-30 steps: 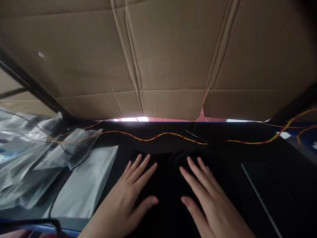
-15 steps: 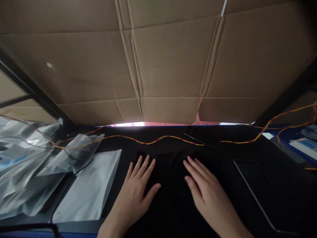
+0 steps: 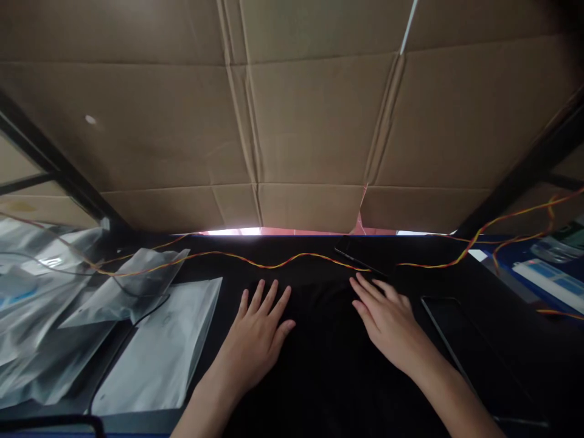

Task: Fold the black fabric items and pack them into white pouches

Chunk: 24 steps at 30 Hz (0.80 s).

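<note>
While pressed under both hands: black cloth point(image 3: 319, 322), flat on the desk point(image 3: 479, 274).
Left hand point(image 3: 258, 331): palm down, fingers splayed, gripping nothing.
Right hand point(image 3: 387, 319): same, apart from left.
Handling: likely soft, light, limp; pinch at an edge.
Beyond right fingertips: phone point(image 3: 362, 252), twisted wire point(image 3: 274, 264).

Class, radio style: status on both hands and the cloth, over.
Left hand open, flat on black cloth. Right hand open, flat beside it. Wire and phone lie just past the fingertips.
</note>
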Each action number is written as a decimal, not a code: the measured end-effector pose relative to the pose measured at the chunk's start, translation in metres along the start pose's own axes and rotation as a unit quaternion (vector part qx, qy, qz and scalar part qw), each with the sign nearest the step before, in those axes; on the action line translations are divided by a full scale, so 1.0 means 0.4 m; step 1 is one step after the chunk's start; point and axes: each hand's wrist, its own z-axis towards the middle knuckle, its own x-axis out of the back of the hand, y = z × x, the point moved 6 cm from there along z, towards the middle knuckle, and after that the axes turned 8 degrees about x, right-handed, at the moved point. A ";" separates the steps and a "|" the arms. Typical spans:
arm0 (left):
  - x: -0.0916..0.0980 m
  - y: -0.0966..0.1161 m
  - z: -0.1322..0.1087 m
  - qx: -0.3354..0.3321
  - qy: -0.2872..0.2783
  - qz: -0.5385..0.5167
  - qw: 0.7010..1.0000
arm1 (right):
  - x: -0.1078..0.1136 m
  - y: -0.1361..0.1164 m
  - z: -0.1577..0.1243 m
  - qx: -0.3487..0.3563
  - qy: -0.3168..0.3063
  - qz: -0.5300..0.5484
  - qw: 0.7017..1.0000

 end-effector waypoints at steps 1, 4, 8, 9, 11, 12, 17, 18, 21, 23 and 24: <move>0.012 -0.007 0.015 0.007 0.000 0.005 1.000 | 0.013 0.012 0.012 -0.005 0.010 -0.006 1.000; 0.060 -0.033 0.075 0.024 0.000 0.022 0.999 | 0.043 0.041 0.057 -0.005 0.032 -0.014 0.999; 0.135 -0.056 0.118 0.009 0.008 0.030 0.999 | 0.086 0.050 0.076 0.027 0.052 -0.004 0.998; 0.151 -0.059 0.110 0.001 0.013 0.029 0.999 | 0.101 0.047 0.062 0.035 0.063 -0.003 0.997; 0.176 -0.059 0.069 -0.028 0.033 0.021 0.999 | 0.130 0.037 0.012 0.050 0.095 -0.003 0.994; 0.183 -0.057 0.039 -0.050 0.045 0.014 0.998 | 0.145 0.027 -0.020 0.068 0.123 -0.006 0.990; 0.178 -0.041 -0.105 -0.157 0.069 -0.030 0.985 | 0.146 -0.012 -0.153 0.115 0.105 0.007 0.988; 0.175 -0.044 -0.122 -0.155 0.064 -0.036 0.985 | 0.143 -0.018 -0.170 0.109 0.099 0.010 0.989; 0.172 -0.055 -0.171 -0.137 0.040 -0.047 0.989 | 0.139 -0.055 -0.216 0.119 0.102 0.010 0.988; 0.159 -0.055 -0.213 -0.165 0.004 -0.038 0.986 | 0.127 -0.100 -0.251 0.170 0.091 0.018 0.981; 0.150 -0.054 -0.237 -0.189 -0.013 -0.029 0.982 | 0.116 -0.121 -0.268 0.193 0.078 0.025 0.978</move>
